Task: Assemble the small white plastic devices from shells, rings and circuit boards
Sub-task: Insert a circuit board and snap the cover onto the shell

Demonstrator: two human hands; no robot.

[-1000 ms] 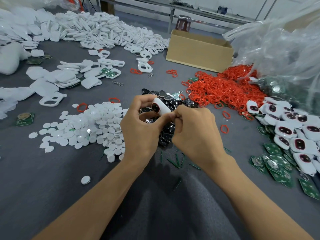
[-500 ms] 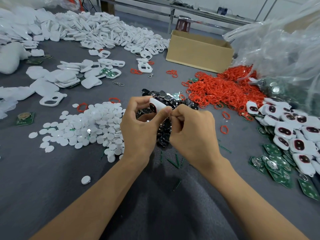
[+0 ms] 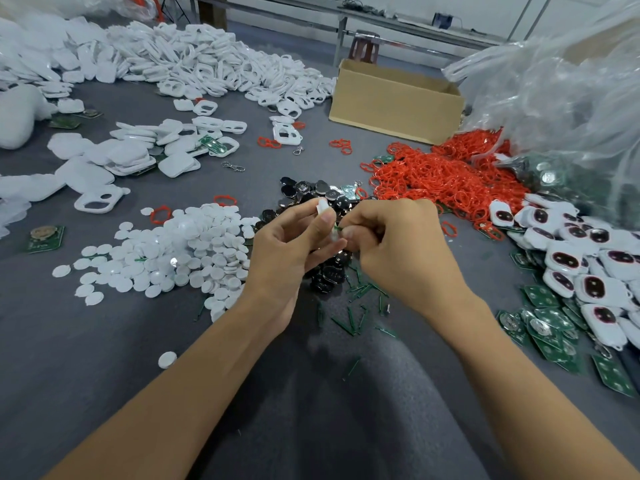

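Observation:
My left hand [image 3: 287,244] grips a small white shell [image 3: 322,206] edge-on above the table, thumb across its side. My right hand [image 3: 391,244] meets it from the right and pinches the shell's lower edge, where a thin green strip [image 3: 337,229] shows between the fingertips. Below the hands lies a pile of black shiny inserts [image 3: 311,192]. White round caps [image 3: 180,251] are heaped to the left, red rings [image 3: 443,178] at the right, and green circuit boards [image 3: 550,327] lie by several part-built white devices [image 3: 588,265].
A big heap of white shells [image 3: 207,67] runs along the far left. A cardboard box [image 3: 394,102] stands at the back, a clear plastic bag [image 3: 561,98] at the far right. Snapped green strips [image 3: 356,306] litter the grey cloth near me.
The shell has turned from face-up, with its dark window showing, to edge-on. Both hands have dropped a little, and my right fingers have shifted to its lower edge.

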